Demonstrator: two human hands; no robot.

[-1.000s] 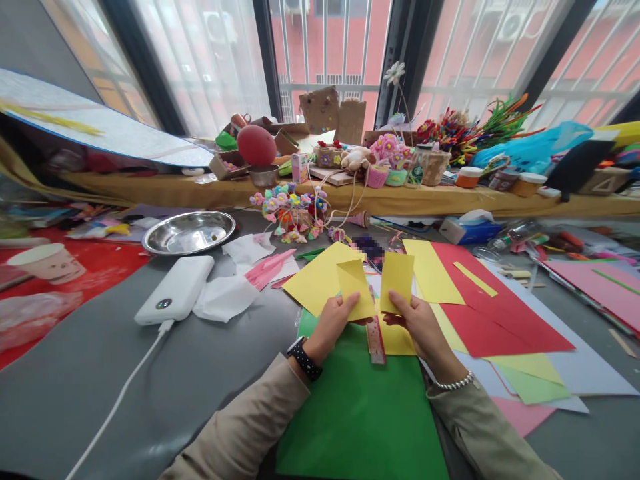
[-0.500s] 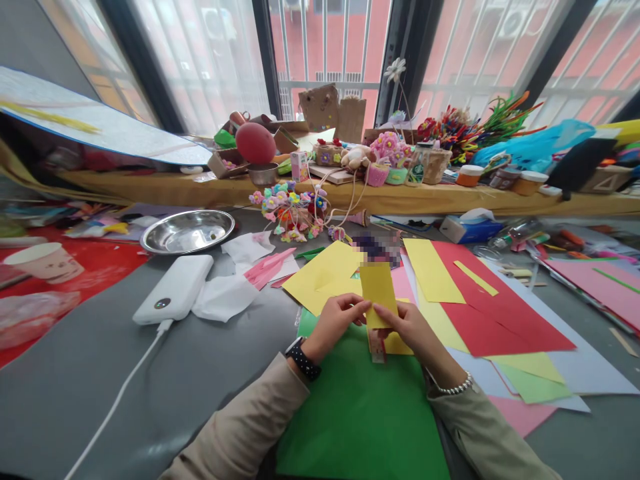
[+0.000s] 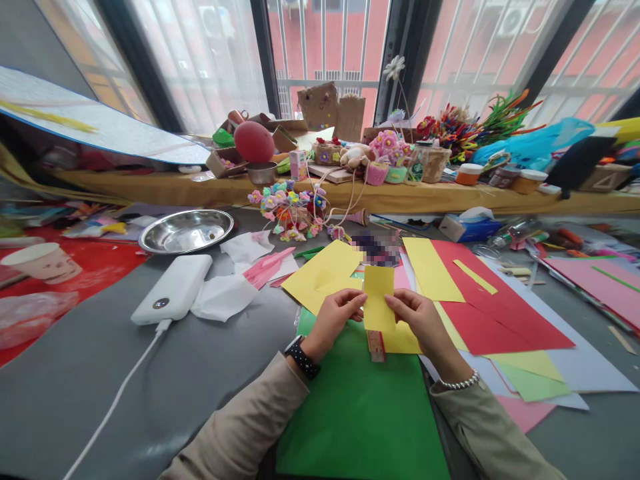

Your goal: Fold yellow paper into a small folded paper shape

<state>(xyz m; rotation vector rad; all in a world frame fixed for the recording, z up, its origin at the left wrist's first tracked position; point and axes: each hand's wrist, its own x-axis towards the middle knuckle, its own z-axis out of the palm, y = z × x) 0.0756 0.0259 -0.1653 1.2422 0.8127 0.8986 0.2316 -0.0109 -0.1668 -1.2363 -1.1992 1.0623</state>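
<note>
A small yellow paper rectangle is held upright between my two hands, above a large green sheet. My left hand pinches its left edge. My right hand grips the right edge between thumb and fingers. Just below the held piece, part of a ruler with a red edge sticks out. Beside the ruler, another yellow paper piece lies on the green sheet, partly covered by my right hand. A bigger yellow sheet rests behind my left hand.
Red paper and a yellow strip lie to the right. On the left are a white power bank with its cable, crumpled tissue and a metal plate. Pipe-cleaner flowers stand behind. Craft items crowd the windowsill ledge.
The small yellow rectangle has straightened and now faces me more squarely. My right hand has shifted slightly right and up, from its lower part to its right edge.
</note>
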